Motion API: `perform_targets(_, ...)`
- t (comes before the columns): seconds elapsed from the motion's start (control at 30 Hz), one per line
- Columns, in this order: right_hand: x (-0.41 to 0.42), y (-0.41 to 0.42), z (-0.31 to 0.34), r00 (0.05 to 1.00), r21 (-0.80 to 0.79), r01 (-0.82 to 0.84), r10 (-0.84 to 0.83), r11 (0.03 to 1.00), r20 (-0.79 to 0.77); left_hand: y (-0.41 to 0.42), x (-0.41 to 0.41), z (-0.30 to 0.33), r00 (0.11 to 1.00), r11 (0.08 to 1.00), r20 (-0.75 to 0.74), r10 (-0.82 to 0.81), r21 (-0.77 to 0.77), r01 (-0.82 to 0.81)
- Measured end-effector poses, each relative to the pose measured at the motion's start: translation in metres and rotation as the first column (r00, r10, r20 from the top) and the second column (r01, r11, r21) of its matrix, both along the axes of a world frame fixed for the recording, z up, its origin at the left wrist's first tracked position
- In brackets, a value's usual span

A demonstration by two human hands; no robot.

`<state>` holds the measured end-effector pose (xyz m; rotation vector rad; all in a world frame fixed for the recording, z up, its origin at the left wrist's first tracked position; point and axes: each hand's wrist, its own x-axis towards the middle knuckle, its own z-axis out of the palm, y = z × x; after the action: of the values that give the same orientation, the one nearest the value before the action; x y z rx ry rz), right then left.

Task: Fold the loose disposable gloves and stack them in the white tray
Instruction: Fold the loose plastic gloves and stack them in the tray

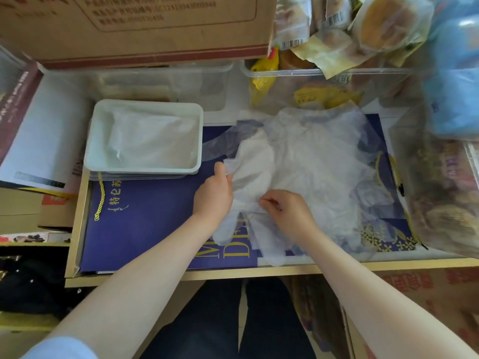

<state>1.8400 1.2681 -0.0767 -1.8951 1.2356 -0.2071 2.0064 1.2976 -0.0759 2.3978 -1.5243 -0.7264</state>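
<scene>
Your left hand [213,194] and right hand [286,211] each pinch a glove [252,177]; the tray [143,171] rim sits just left of your left grip.

loose gloves [311,156]: clear, crinkly pile, spread flat-ish right of the tray
white tray [90,151]: rectangular, upright, sitting left, a few folded gloves [153,141] already lying inside
</scene>
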Motion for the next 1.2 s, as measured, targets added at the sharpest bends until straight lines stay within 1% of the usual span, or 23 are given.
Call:
perform_targets(0.07,0.000,-0.004,0.000,0.998,-0.037,-0.064,0.064,0.997,-0.018,0.000,0.000,0.000,1.000,1.000,0.005,-0.004,0.008,0.004)
perform_targets(0.13,0.000,-0.007,0.001,0.979,-0.099,-0.194,0.187,0.976,-0.076,-0.001,0.000,-0.002,1.000,1.000,0.015,-0.009,0.016,0.009)
perform_targets(0.2,0.001,-0.005,-0.001,0.926,-0.219,-0.358,0.315,0.908,-0.208,-0.001,0.000,-0.002,1.000,1.000,0.024,-0.013,0.027,0.012)
perform_targets(0.23,0.004,-0.003,-0.003,0.896,-0.283,-0.424,0.353,0.860,-0.267,-0.001,0.000,-0.002,1.000,0.999,0.026,-0.013,0.032,0.012)
perform_targets(0.27,0.007,-0.001,-0.003,0.886,-0.328,-0.445,0.358,0.833,-0.293,-0.001,-0.001,-0.002,1.000,0.999,0.027,-0.013,0.034,0.012)
perform_targets(0.33,0.015,0.001,-0.003,0.898,-0.385,-0.428,0.334,0.818,-0.288,-0.001,-0.001,-0.003,1.000,0.999,0.024,-0.008,0.036,0.007)
perform_targets(0.37,0.017,0.001,-0.002,0.913,-0.368,-0.396,0.318,0.842,-0.255,-0.001,0.000,-0.004,1.000,0.999,0.018,-0.003,0.033,0.002)
perform_targets(0.4,0.018,-0.002,0.002,0.934,-0.333,-0.345,0.286,0.878,-0.212,0.000,0.000,-0.004,1.000,1.000,0.002,0.009,0.024,-0.009)
perform_targets(0.47,0.016,-0.010,0.012,0.969,-0.213,-0.222,0.192,0.951,-0.154,0.001,0.001,0.000,0.996,0.999,-0.065,0.053,-0.009,-0.053)
perform_targets(0.5,0.014,-0.013,0.017,0.978,-0.154,-0.184,0.165,0.971,-0.131,0.001,0.001,0.005,0.991,0.997,-0.109,0.073,-0.026,-0.077)
perform_targets(0.6,0.007,-0.022,0.041,0.985,-0.045,-0.172,0.172,0.984,-0.023,-0.004,0.001,0.022,0.966,0.992,-0.237,0.104,-0.051,-0.119)
perform_targets(0.73,-0.004,-0.037,0.070,0.986,0.029,-0.165,0.164,0.986,0.032,-0.015,0.007,0.041,0.930,0.989,-0.345,0.127,-0.030,-0.146)
perform_targets(0.8,-0.008,-0.040,0.076,0.983,0.006,-0.175,0.175,0.984,0.059,-0.019,0.010,0.043,0.911,0.987,-0.382,0.153,0.023,-0.156)
perform_targets(0.9,-0.010,-0.039,0.070,0.980,-0.080,-0.187,0.192,0.979,0.059,-0.019,0.012,0.039,0.875,0.978,-0.437,0.210,0.087,-0.191)
perform_targets(0.97,-0.010,-0.037,0.061,0.987,-0.169,-0.157,0.162,0.973,0.016,-0.018,0.012,0.035,0.862,0.971,-0.447,0.239,0.113,-0.210)
perform_targets(1.03,-0.008,-0.033,0.051,0.994,-0.294,-0.105,0.090,0.950,-0.063,-0.017,0.012,0.032,0.861,0.967,-0.439,0.256,0.111,-0.231)
perform_targets(1.07,-0.006,-0.029,0.047,0.994,-0.307,-0.076,0.049,0.949,-0.095,-0.017,0.011,0.032,0.867,0.967,-0.428,0.256,0.104,-0.235)
perform_targets(1.1,-0.004,-0.026,0.048,0.994,-0.243,-0.053,0.029,0.969,-0.101,-0.016,0.010,0.031,0.879,0.970,-0.409,0.243,0.088,-0.227)
perform_targets(1.13,-0.002,-0.023,0.051,0.996,-0.098,-0.023,0.015,0.995,-0.083,-0.015,0.010,0.031,0.896,0.976,-0.388,0.215,0.064,-0.207)
perform_targets(1.17,-0.002,-0.020,0.054,0.997,0.091,-0.017,0.024,0.996,-0.073,-0.013,0.009,0.031,0.913,0.984,-0.369,0.175,0.026,-0.179)
perform_targets(1.2,-0.002,-0.017,0.059,0.994,0.267,-0.047,0.070,0.963,-0.079,-0.011,0.009,0.031,0.928,0.990,-0.350,0.129,-0.016,-0.143)
